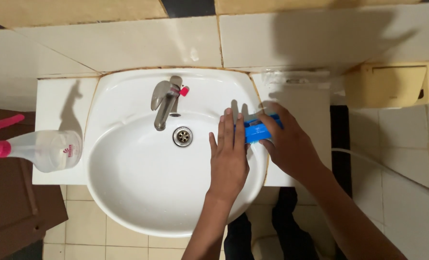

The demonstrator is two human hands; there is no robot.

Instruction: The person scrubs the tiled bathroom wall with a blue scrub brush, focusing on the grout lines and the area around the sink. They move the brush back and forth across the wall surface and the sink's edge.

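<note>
In the head view, a white sink [128, 192] fills the middle of the picture, set into a white desk [55, 96] against a tiled wall.

The right hand [291, 144] is at about 3 o'clock from the drain [182, 136], over the right rim of the sink. Its fingers are closed around a blue brush [255, 131], which lies on the rim with its long side pointing toward 9 o'clock.

The left hand [230, 154] lies flat, palm down, on the inner wall of the sink, just at 9 o'clock of the blue brush. Its fingers are straight and close together, pointing to 12 o'clock, and it holds nothing. The fingertips seem to touch the near end of the brush, but I cannot tell this for sure.

A metal faucet [165, 103] with a small red part stands at 12 o'clock of the drain, its spout pointing down into the sink.

On the desk at 9 o'clock of the sink lies a clear spray bottle [51, 150] with a pink head, on its side. At 2 o'clock, on the wall, hangs a yellowish box [390, 85]. Below the sink the tiled floor [407, 192] is visible.
</note>
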